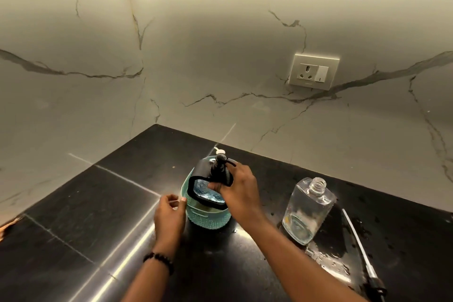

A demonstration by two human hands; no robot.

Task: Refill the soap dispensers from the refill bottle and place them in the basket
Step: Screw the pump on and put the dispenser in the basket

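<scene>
A teal perforated basket [204, 220] stands on the black counter. My right hand [239, 190] grips a black-framed soap dispenser [208, 192] with blue liquid and a black pump, tilted inside the basket's mouth. A white pump top [219, 151] of another dispenser peeks out behind it. My left hand [170, 216] rests against the basket's left rim, fingers loosely curled, holding nothing that I can see. To the right, a clear square bottle [307, 211] stands uncapped, nearly empty.
A loose pump with a long white tube [355, 240] lies on the counter right of the clear bottle. Spilled liquid [326, 260] wets the counter there. Marble walls meet in a corner behind; a wall socket [313, 71] sits at the right.
</scene>
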